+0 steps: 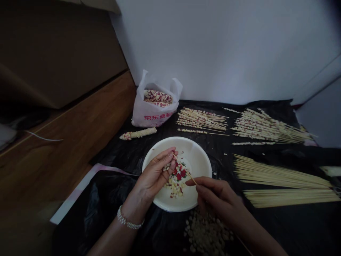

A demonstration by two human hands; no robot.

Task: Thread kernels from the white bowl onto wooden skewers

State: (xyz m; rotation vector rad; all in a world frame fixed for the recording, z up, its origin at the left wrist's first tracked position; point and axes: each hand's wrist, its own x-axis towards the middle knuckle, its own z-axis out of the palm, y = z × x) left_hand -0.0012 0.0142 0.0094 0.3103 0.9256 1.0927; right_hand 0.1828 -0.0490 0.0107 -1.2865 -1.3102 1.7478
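Over a white bowl (204, 160) with a red flower print, both hands work close together. My left hand (157, 170) is curled around some pale corn kernels, its fingertips pinched at the tip of a thin bamboo skewer (189, 175). The skewer slants down to my right hand (217, 195), which grips it between thumb and fingers. Whether a kernel sits on the tip is too small to tell. Loose corn kernels (176, 188), pale with some dark red, lie in the bowl below the hands.
Behind the bowl stand a white plastic bag (151, 113) of speckled corn cobs and a mostly stripped cob (138, 133). Kernel-threaded skewers (253, 126) lie back right, bare skewers (279, 174) nearer. A kernel pile (206, 233) is in front, on black plastic sheeting (112, 192).
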